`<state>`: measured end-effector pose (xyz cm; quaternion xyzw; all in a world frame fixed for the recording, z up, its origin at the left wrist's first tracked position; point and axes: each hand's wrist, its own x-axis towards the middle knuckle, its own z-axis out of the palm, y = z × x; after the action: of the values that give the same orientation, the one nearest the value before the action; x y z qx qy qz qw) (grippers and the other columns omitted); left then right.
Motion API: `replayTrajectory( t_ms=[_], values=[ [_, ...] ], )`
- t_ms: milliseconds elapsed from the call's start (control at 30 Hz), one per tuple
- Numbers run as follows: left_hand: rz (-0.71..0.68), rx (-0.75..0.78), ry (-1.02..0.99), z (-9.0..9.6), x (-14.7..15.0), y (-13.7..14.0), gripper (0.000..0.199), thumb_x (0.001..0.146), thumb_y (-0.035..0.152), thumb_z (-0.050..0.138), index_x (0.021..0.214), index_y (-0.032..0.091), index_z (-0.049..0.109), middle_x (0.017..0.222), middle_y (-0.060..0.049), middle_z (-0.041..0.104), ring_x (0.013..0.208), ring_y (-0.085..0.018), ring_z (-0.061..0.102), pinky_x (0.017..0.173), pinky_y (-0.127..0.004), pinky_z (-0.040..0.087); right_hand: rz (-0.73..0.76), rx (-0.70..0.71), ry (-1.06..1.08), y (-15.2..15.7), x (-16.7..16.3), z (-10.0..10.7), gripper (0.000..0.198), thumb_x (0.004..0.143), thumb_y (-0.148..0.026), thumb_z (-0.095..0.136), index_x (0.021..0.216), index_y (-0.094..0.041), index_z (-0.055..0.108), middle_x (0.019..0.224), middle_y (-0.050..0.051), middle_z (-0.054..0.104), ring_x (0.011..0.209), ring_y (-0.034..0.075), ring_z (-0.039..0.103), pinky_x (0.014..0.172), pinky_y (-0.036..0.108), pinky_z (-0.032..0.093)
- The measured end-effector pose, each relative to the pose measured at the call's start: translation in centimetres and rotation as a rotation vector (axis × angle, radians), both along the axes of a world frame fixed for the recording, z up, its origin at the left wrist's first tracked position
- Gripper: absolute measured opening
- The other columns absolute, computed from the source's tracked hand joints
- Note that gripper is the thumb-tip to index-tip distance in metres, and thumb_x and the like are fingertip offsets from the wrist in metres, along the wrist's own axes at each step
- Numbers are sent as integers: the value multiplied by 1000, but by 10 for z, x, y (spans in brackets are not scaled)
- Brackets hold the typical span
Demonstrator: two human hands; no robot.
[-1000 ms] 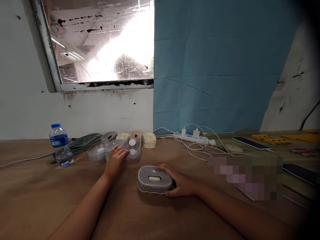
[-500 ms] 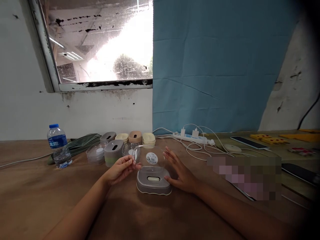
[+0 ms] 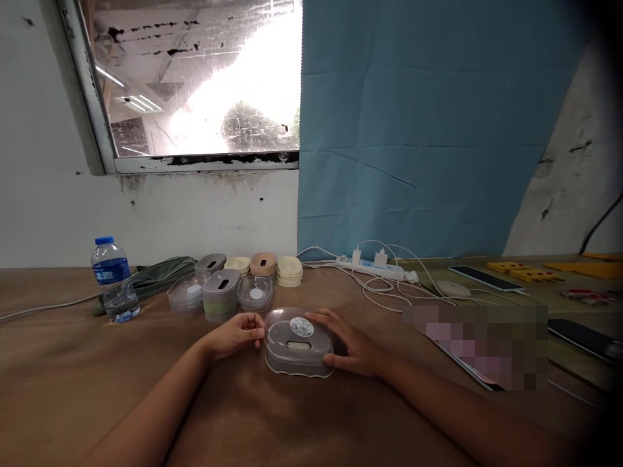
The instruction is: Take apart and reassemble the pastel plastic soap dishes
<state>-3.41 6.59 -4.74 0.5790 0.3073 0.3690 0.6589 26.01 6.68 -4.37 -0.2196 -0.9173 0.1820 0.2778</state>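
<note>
A grey oval box [image 3: 300, 367] with a slot in its top stands on the table before me. Over its top lies a clear plastic cover [image 3: 277, 329], slightly tilted, bearing a round white printed sticker [image 3: 302, 327]. My left hand [image 3: 238, 334] is closed in a pinch at the cover's left edge. Around the right end is my right hand [image 3: 355, 344]: its thumb touches the box's front right side and its fingers lie against the cover's back right edge. Whether the cover sits fully down on the box cannot be seen.
Behind my left hand stand grey boxes [image 3: 222, 305], clear covers [image 3: 256, 293], a peach box [image 3: 263, 263] and cream stacked parts [image 3: 289, 271]. A water bottle [image 3: 113, 279] is at left. Right are a power strip [image 3: 372, 267] with cables, phones [image 3: 487, 277] and yellow pieces [image 3: 525, 271].
The clear cover has come down from above and behind the grey box onto its top. My left hand moved with it, and my right fingers lowered to its edge.
</note>
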Motion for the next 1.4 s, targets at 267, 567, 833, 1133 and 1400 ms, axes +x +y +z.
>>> replayTrajectory(
  t_ms=[267,567,833,1133,1400],
  values=[
    [-4,126,95,-1,-3,2,38,66,25,72,99,17,54,81,2,56,60,-9,57,64,-25,44,12,-86,-75,5,2,2,69,76,-45,60,135,-21,34,135,12,37,123,27,37,101,43,30],
    [-18,192,301,7,4,-6,42,80,31,58,119,17,54,63,1,60,67,-12,57,75,-27,41,24,47,-116,13,10,2,81,67,-47,70,136,-21,36,139,12,37,126,26,36,104,41,29],
    [63,354,414,7,7,-6,38,79,33,56,115,19,58,75,-2,62,61,-12,55,64,-25,42,10,53,-133,9,10,0,84,63,-48,71,134,-18,36,139,13,35,126,27,35,103,41,31],
    [644,875,579,2,4,1,20,72,12,46,79,16,64,78,-1,54,53,-8,40,52,-19,33,-800,209,-343,20,13,4,58,64,-47,67,111,-14,52,110,16,55,99,35,53,86,45,40],
    [820,942,582,9,4,-6,14,71,14,47,69,17,61,73,1,53,51,-8,40,51,-20,33,-1087,250,-323,54,44,-23,60,74,-32,57,126,-9,37,127,22,39,116,40,38,91,49,34]
  ],
)
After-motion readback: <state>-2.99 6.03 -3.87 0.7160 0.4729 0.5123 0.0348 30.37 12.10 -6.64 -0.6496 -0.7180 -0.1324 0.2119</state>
